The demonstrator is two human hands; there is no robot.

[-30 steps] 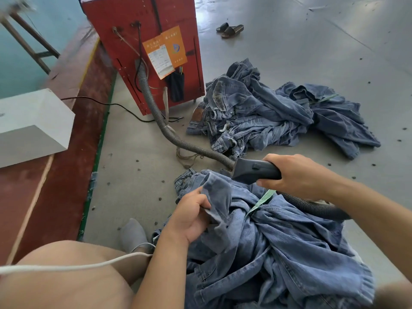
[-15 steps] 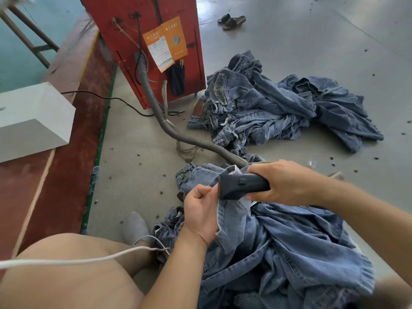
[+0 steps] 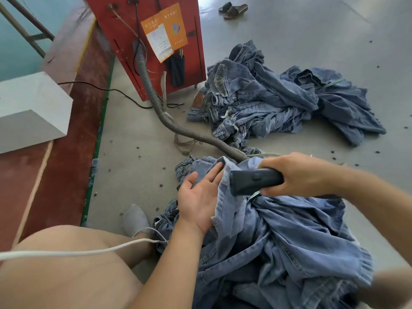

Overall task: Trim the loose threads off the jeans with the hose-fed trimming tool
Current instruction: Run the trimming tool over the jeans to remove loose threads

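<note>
1. Denim jeans (image 3: pixel 278 230) are lying heaped in the person's lap; the left hand (image 3: pixel 198 197), fingers straight, is backing a fold.
2. Right hand (image 3: pixel 296 175) is gripping the trimming tool (image 3: pixel 254 181) against that fold; keeping the cloth taut looks advisable.

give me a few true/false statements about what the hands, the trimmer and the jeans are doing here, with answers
1. The right hand grips the dark trimming tool. True.
2. The left hand is clenched in a fist. False: its palm is open, fingers straight against the jeans.
3. The ribbed hose runs to the red machine. True.
4. The second denim pile sits on a table. False: it lies on the floor.
</note>
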